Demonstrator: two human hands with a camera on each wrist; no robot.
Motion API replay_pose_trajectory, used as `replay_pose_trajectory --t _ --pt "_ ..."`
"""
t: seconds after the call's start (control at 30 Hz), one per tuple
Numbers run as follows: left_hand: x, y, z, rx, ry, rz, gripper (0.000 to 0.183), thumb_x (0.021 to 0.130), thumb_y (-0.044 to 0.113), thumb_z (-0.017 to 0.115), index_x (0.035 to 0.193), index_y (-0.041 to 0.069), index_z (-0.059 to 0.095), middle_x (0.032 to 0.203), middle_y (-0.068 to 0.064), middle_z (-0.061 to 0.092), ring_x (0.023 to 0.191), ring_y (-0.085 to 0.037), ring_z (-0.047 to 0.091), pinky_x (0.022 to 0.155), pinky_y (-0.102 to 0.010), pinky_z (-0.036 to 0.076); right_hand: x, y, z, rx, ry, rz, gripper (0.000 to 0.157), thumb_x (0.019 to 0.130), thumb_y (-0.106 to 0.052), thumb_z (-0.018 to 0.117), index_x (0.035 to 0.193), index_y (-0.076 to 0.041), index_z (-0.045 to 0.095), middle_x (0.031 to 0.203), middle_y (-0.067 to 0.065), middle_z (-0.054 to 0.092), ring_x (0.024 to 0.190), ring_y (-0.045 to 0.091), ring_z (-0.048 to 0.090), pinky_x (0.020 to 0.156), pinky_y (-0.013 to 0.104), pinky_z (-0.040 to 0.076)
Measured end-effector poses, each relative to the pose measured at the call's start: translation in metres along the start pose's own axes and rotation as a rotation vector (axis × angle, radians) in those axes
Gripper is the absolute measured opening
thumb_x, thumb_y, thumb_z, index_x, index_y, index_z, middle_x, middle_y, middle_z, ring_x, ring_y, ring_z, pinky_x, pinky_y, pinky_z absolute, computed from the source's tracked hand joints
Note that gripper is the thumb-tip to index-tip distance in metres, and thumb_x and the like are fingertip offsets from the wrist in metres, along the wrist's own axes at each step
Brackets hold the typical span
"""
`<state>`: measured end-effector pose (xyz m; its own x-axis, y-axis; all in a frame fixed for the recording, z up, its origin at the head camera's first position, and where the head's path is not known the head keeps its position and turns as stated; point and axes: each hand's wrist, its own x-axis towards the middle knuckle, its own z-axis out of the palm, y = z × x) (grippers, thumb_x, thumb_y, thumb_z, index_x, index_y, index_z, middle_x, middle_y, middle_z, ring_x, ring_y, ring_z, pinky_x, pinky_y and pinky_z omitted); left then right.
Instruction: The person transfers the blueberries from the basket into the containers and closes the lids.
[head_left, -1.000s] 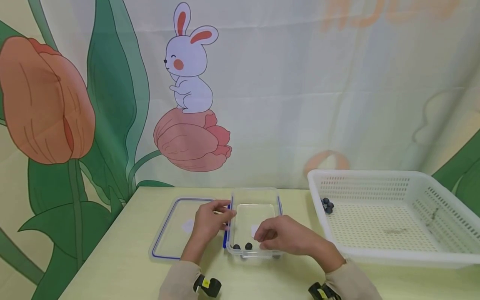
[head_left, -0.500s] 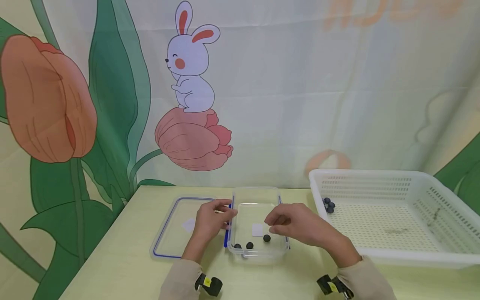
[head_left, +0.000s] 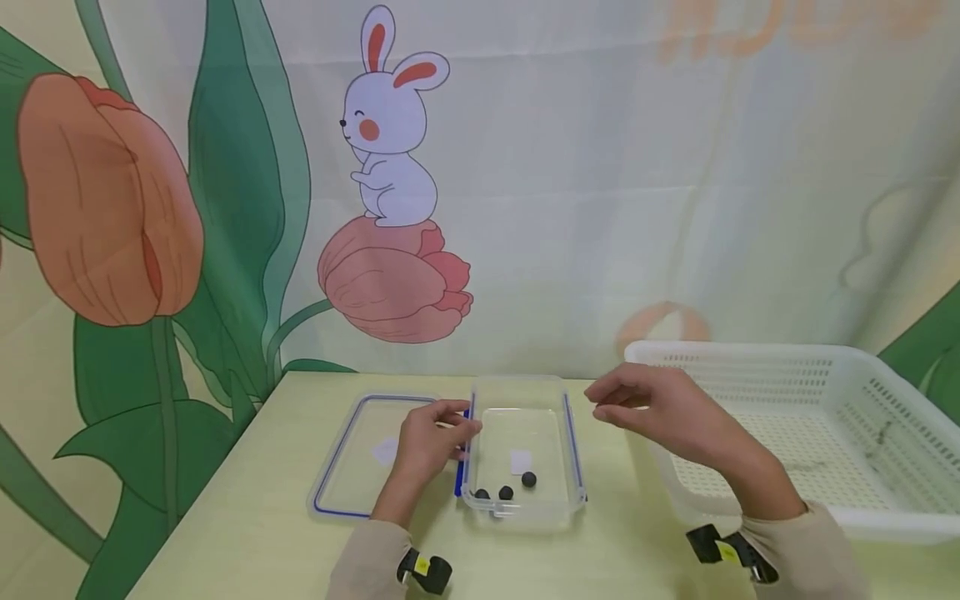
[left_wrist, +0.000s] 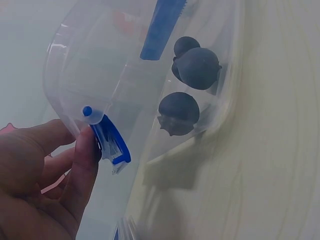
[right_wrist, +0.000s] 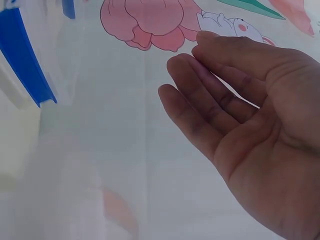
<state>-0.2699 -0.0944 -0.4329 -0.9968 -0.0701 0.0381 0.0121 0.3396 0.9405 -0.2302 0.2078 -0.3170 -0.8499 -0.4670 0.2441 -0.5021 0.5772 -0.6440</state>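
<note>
A clear plastic food container (head_left: 523, 517) with blue clips stands uncovered on the table. Inside, near its front wall, lie three blueberries (head_left: 528, 479), seen large in the left wrist view as dark balls (left_wrist: 178, 113). My left hand (head_left: 429, 442) pinches the container's left rim beside a blue clip (left_wrist: 115, 142). My right hand (head_left: 671, 412) is raised between the container and the white basket, covering the basket's left corner. Its fingers are loosely bent with nothing between them, as the right wrist view shows from the palm side (right_wrist: 260, 135).
Left of the container lies its clear lid (head_left: 348, 483) with a blue seal, partly under the left forearm. A white perforated basket (head_left: 885, 521) stands on the right. Behind the table (head_left: 247, 517) hangs a printed cloth (head_left: 540, 208) with a rabbit and tulips.
My right hand has let go of a blueberry in the container and moved up and right to the basket, hiding the berries in its corner. The left hand stays at the rim.
</note>
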Motion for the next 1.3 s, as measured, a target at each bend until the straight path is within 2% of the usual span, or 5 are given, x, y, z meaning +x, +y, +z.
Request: replay_pose_trajectory --t 0.27,0.43,0.67,1.07,1.3 --pt "0.000 0.000 0.000 0.002 0.001 0.001 0.038 0.084 0.019 0.077 0.120 0.010 0.068 0.095 -0.007 0.062 0.067 -0.016 0.065 0.060 -0.027 0.058 0.001 -0.011 -0.031 0.021 -0.023 0.002 0.019 0.090 -0.024 0.071 0.108 -0.017 0.068 0.103 -0.003 0.068 0.091 0.010 0.067 0.077 0.028 0.056" --pt "0.001 -0.001 0.001 0.002 -0.001 0.002 0.038 0.084 0.020 0.077 0.120 0.010 0.067 0.095 -0.007 0.062 0.066 -0.016 0.065 0.059 -0.027 0.058 0.006 -0.004 -0.048 -0.013 -0.029 -0.018 0.020 0.090 -0.025 0.070 0.108 -0.017 0.068 0.104 -0.002 0.068 0.092 0.012 0.067 0.080 0.027 0.056" --pt "0.001 -0.002 0.001 0.003 0.004 -0.002 0.038 0.084 0.020 0.077 0.119 0.011 0.068 0.095 -0.007 0.062 0.067 -0.016 0.065 0.059 -0.027 0.058 0.015 0.026 -0.065 -0.098 -0.019 0.023 0.022 0.089 -0.034 0.071 0.107 -0.023 0.070 0.108 -0.005 0.067 0.096 0.012 0.064 0.080 0.027 0.054" --pt "0.000 -0.002 0.000 0.002 0.007 0.003 0.037 0.084 0.021 0.077 0.119 0.012 0.068 0.095 -0.006 0.062 0.067 -0.016 0.065 0.060 -0.027 0.058 0.022 0.081 -0.071 -0.042 -0.069 0.188 0.025 0.090 -0.035 0.070 0.109 -0.019 0.070 0.107 0.000 0.068 0.097 0.019 0.064 0.085 0.038 0.052" --pt "-0.001 0.000 0.000 -0.005 0.003 -0.003 0.038 0.084 0.020 0.077 0.120 0.011 0.068 0.095 -0.007 0.062 0.067 -0.016 0.065 0.060 -0.027 0.058 0.022 0.113 -0.070 0.031 -0.135 0.261 0.032 0.091 -0.030 0.069 0.114 -0.009 0.067 0.109 0.007 0.068 0.098 0.021 0.065 0.085 0.037 0.053"
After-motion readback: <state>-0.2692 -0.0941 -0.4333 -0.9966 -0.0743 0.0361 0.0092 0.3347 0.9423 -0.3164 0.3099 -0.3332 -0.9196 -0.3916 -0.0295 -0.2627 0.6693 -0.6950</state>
